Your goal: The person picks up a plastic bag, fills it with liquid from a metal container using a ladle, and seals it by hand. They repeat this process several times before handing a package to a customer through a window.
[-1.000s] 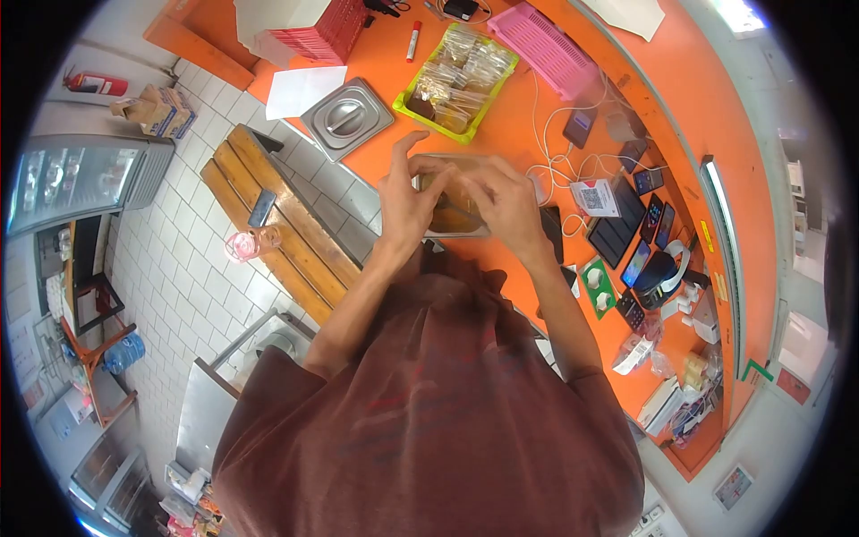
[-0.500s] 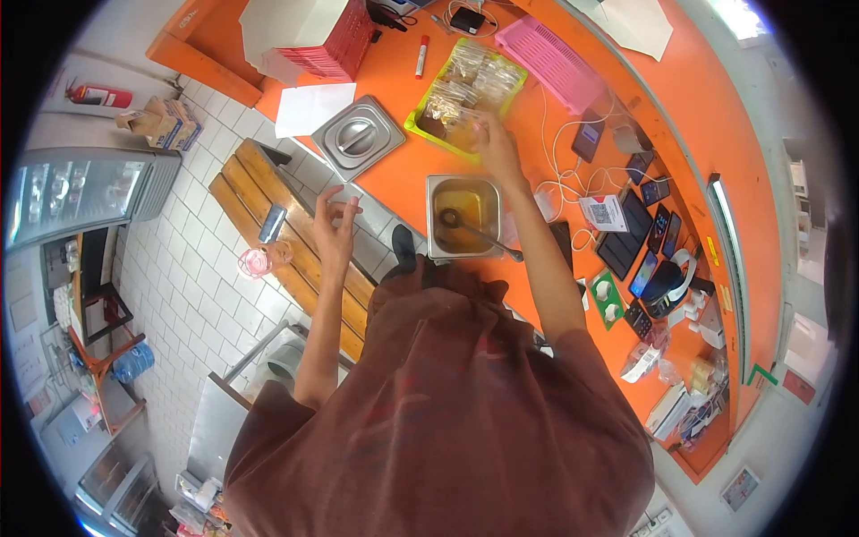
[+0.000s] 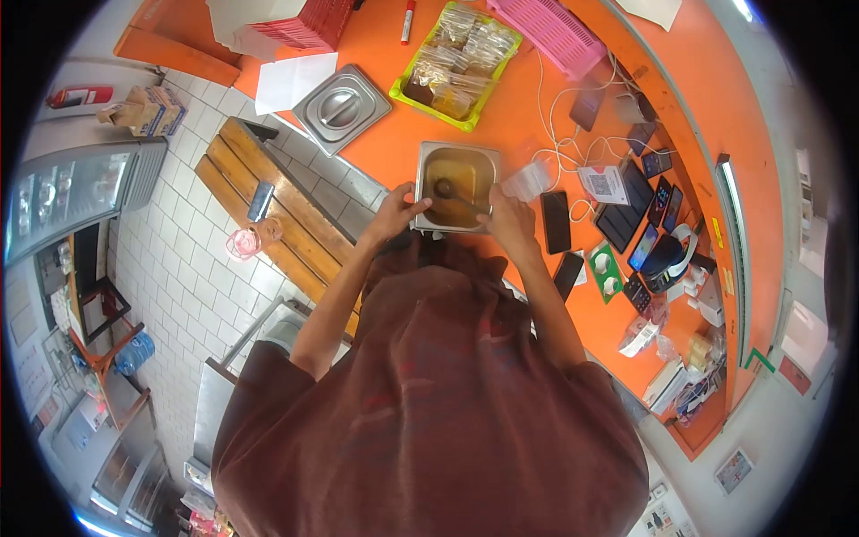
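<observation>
A rectangular steel food pan (image 3: 420,159) stands at the near edge of the orange counter, with yellow-brown liquid inside. A ladle (image 3: 445,188) rests in it, its handle slanting toward the near right corner. My left hand (image 3: 391,215) grips the pan's left side, thumb at the rim. My right hand (image 3: 513,219) is closed at the opposite side, close to the ladle's handle end; its fingertips are partly hidden. Just right of that hand lie clear plastic bags (image 3: 530,181). Beyond the pan, a yellow-green tray (image 3: 400,89) holds several small filled bags.
A steel lid (image 3: 342,109) lies left of the tray, beside white paper (image 3: 293,85). A pink basket (image 3: 550,34) sits at the back. White cables (image 3: 555,134), several phones (image 3: 556,222) and a QR card (image 3: 605,185) occupy the right. A wooden bench (image 3: 268,197) stands left.
My right hand has left the tray and come down to the pan's right side. My left hand has moved from the air to the pan's left side. The view has shifted slightly.
</observation>
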